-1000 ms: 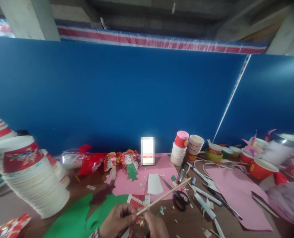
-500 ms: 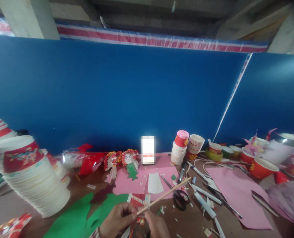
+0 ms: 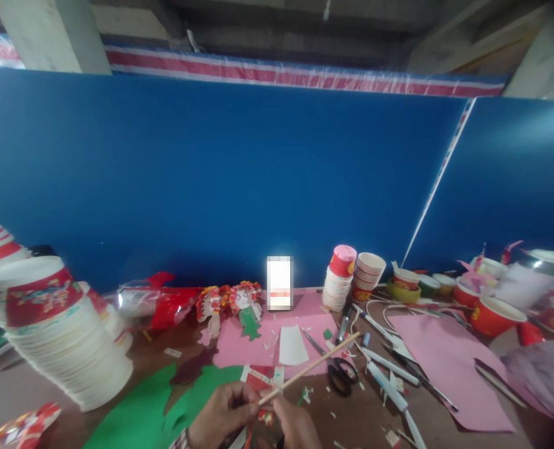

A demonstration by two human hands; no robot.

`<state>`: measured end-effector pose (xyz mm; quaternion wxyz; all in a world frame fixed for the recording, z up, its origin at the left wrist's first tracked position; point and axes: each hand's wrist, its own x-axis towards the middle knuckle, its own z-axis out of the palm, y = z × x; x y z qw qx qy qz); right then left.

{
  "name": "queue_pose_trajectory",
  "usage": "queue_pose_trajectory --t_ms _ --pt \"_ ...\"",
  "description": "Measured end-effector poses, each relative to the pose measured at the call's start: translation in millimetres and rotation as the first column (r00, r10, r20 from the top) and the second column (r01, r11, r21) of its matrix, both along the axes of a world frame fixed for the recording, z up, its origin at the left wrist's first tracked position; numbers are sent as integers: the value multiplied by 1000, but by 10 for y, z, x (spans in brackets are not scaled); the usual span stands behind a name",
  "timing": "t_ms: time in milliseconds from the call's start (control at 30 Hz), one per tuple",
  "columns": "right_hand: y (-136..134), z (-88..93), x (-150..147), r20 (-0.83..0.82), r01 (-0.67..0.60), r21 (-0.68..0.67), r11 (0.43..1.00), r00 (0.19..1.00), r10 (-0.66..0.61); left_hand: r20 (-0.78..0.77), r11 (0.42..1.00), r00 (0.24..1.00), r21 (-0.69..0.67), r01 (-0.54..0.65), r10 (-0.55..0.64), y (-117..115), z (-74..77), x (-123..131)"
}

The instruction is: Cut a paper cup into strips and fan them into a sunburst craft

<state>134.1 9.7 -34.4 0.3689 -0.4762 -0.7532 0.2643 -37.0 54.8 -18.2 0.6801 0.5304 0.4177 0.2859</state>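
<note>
A thin wooden stick [image 3: 312, 368] slants up to the right from between my hands. My left hand [image 3: 225, 413] pinches its lower end between thumb and fingers. My right hand [image 3: 294, 426] is curled beside that end, its thumb close to the stick; what its fingers hold, if anything, is hidden. Below the hands lie small red and white paper pieces [image 3: 266, 416]. Just beyond them is a red and white paper piece [image 3: 262, 376]. Black-handled scissors [image 3: 341, 376] lie under the stick's far part. Green paper [image 3: 134, 408] spreads to the left of my left hand.
Tall stacked paper cups [image 3: 78, 349] stand at left, more cup stacks [image 3: 337, 284] at the back. Two paper figures [image 3: 246, 312] rest by pink paper [image 3: 277, 324]. Pens, a glue gun [image 3: 387, 386], pink sheet [image 3: 450, 368] and bowls [image 3: 496, 317] fill the right. A blue partition [image 3: 258, 174] rises behind.
</note>
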Motion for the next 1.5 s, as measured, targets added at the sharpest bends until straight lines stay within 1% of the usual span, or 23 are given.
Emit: queue_pose_trajectory --t_ms 200,367,467,567,833,933,1033,1200,1367,1500 --pt "-14 37 19 41 -18 -19 1000 999 19 30 1000 1000 1 9 -9 -11 70 34" --pt "-11 -23 4 44 22 27 999 999 -23 3 1000 1000 7 -12 12 -19 40 24" --pt "-2 -34 2 29 15 33 999 999 -16 23 1000 1000 9 -14 14 -18 18 20" --pt "-4 1 -3 16 0 55 998 1000 -1 29 1000 1000 18 -9 8 -12 11 22" --pt "-37 139 -24 -21 17 96 995 1000 -15 26 999 1000 44 10 -12 3 1 11" --pt "-21 165 -18 -54 -23 59 998 998 26 15 999 1000 45 13 -13 3 29 13" --pt "-6 174 -16 -73 -50 31 998 996 52 2 999 1000 45 17 -17 -5 91 26" --pt "-14 169 -37 -80 -10 15 1000 997 12 -39 998 999 59 27 -24 -10 177 40" --pt "-38 190 -52 -53 31 23 999 998 -29 -31 997 999 73 21 -19 0 138 35" --pt "-40 216 -55 -58 25 18 1000 998 -24 -18 998 1000 61 -5 6 -7 68 32"
